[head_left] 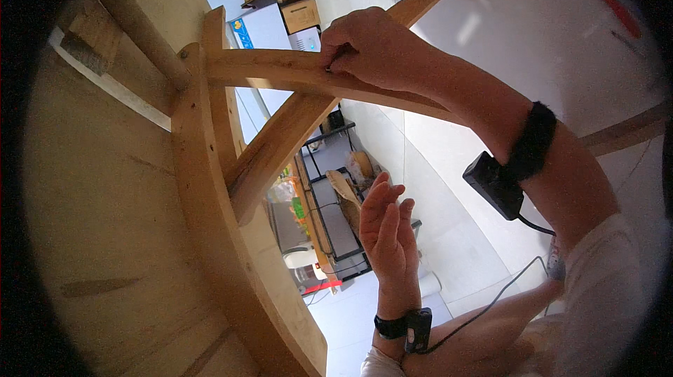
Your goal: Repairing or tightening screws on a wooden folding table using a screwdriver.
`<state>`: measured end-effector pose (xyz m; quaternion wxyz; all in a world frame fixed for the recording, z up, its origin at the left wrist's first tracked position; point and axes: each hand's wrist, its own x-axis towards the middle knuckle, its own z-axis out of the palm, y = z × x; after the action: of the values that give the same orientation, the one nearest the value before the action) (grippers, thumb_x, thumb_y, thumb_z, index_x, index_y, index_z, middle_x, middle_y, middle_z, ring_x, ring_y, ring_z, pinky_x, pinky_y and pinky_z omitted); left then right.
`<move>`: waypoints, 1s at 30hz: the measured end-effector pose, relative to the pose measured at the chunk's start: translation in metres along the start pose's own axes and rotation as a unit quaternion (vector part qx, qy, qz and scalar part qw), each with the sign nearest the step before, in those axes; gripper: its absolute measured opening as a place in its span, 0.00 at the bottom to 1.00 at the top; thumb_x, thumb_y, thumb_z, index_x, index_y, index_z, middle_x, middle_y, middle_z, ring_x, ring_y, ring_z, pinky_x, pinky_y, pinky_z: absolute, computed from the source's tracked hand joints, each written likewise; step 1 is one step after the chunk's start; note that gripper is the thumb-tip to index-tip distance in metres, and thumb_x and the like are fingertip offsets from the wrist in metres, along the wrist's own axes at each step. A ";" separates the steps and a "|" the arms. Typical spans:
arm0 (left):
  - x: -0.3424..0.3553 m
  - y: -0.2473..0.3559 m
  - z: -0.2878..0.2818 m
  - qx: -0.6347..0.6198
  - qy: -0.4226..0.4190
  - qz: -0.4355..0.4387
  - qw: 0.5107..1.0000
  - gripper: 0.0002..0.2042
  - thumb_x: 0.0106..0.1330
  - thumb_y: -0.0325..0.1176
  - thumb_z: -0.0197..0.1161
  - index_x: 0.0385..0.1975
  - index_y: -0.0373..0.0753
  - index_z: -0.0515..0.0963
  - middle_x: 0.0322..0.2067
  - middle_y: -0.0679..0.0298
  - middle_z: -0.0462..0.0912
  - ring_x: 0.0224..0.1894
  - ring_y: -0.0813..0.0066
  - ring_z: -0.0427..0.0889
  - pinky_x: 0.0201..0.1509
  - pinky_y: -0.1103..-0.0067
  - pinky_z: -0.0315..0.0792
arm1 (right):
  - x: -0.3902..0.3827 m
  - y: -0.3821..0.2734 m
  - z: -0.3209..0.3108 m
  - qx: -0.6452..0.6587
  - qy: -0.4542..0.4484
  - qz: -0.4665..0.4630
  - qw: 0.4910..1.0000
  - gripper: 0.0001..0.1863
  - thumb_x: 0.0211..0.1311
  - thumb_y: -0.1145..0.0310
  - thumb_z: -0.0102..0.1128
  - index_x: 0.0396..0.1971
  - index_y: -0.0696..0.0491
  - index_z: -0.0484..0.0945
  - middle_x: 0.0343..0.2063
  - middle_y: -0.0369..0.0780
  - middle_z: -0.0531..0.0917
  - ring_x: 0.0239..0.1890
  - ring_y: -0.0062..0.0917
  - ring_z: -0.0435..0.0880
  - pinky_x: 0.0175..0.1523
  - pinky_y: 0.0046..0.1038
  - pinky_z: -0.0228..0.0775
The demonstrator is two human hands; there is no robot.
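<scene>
The person's right hand (pixel 382 47) is reaching over a wooden rail (pixel 266 68), its thumb and index finger closing together on a small metal piece (pixel 328 69), probably a screw, at the rail's face. That piece is sitting just above where a slanting brace (pixel 280 131) is meeting the rail. The step in hand is seemingly setting or turning this fastener by touch. The left hand (pixel 389 233) is hanging well apart from the frame, palm showing, fingers loosely parted and gripping nothing visible. The next move is likely calling for keeping the piece straight while the 2 fingertips are twisting, with the left hand steadying the rail if it is shifting.
</scene>
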<state>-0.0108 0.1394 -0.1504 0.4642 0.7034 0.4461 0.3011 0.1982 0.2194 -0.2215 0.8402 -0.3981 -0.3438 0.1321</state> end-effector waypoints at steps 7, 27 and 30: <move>-0.001 -0.002 -0.004 0.003 0.009 0.000 1.000 0.15 0.57 0.21 0.50 0.46 0.32 0.67 0.51 0.53 0.65 0.47 0.69 0.71 0.43 0.79 0.72 | 0.001 -0.003 0.005 -0.063 0.009 -0.008 0.998 0.03 0.46 0.74 0.59 0.20 0.57 0.78 0.21 0.40 0.79 0.23 0.24 0.77 0.30 0.26 0.69; -0.003 -0.003 -0.007 0.000 -0.014 0.010 1.000 0.14 0.58 0.21 0.48 0.45 0.32 0.68 0.50 0.52 0.65 0.46 0.68 0.72 0.43 0.78 0.74 | 0.003 -0.009 0.000 -0.041 -0.030 0.025 0.998 0.02 0.47 0.77 0.56 0.23 0.56 0.77 0.23 0.41 0.79 0.25 0.23 0.78 0.32 0.23 0.71; -0.004 -0.002 -0.008 0.001 -0.010 0.007 1.000 0.14 0.58 0.21 0.48 0.45 0.32 0.67 0.50 0.52 0.66 0.46 0.68 0.72 0.44 0.78 0.73 | 0.002 -0.009 -0.001 -0.036 -0.041 0.005 0.999 0.03 0.47 0.77 0.56 0.24 0.56 0.77 0.23 0.41 0.79 0.25 0.23 0.78 0.32 0.23 0.71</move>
<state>-0.0200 0.1389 -0.1494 0.4658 0.7097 0.4371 0.2971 0.2002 0.2140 -0.2141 0.8099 -0.4241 -0.3804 0.1397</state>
